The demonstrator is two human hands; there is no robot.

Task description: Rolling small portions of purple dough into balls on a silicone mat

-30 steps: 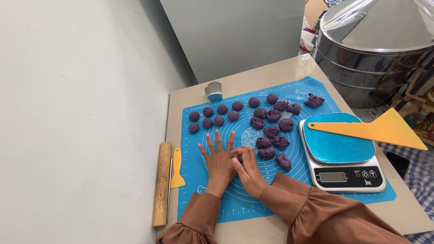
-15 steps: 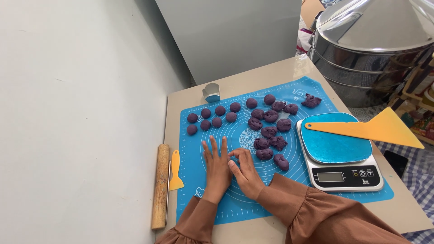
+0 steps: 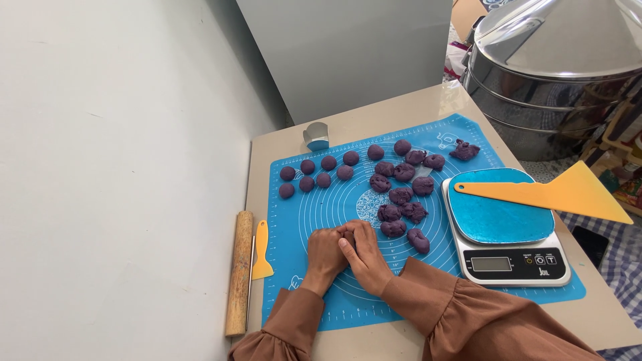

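Observation:
My left hand [image 3: 326, 254] and my right hand [image 3: 366, 253] are pressed together over the blue silicone mat [image 3: 314, 207], fingers curled around something between the palms that stays hidden. Just right of them lie rough purple dough pieces [image 3: 401, 195] in a loose cluster. Smooth purple dough balls [image 3: 314, 172] sit in two short rows at the mat's far left. One ragged purple lump [image 3: 464, 150] rests near the mat's far right corner.
A kitchen scale [image 3: 508, 230] with a blue platform holds a yellow scraper [image 3: 562, 195]. A wooden rolling pin [image 3: 239, 271] and small yellow scraper [image 3: 261, 251] lie at the left. A metal cutter [image 3: 317, 136] stands at the back; a steel steamer [image 3: 555, 67] is far right.
My left hand lay flat with fingers spread a second ago; now both hands have curled and closed together over the mat.

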